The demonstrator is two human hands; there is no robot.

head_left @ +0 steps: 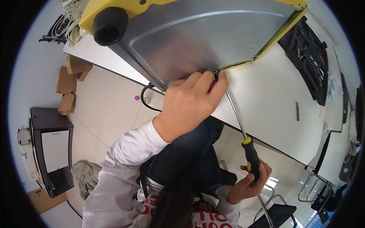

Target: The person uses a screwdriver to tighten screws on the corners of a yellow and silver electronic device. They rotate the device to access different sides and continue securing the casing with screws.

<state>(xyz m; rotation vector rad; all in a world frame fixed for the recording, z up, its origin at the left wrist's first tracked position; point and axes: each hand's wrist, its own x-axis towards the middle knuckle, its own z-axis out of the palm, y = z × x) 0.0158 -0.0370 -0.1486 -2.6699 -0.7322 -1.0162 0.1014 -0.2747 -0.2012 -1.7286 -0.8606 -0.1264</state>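
A white surface is running beneath the work, and a yellow-edged metal housing is standing on it, its broad silver panel facing the person. To the right, a black tool case is lying open on the surface, well apart from both hands. The left hand is bending its fingers at the panel's near lower edge, thumb and forefinger closing around a small dark part; whether that part belongs to the housing or to something else, I cannot tell.

The right hand is gripping a screwdriver by the lower end of its black-and-yellow handle, fingers curling around it. The handle is rising out of that hand, and the long shaft is slanting up and leftward to the left hand's thumb, where its tip is hiding from view. A black rubber foot is jutting from the housing's upper left corner. Between the housing and the tool case's side, a slim grey strip is lying on the surface.
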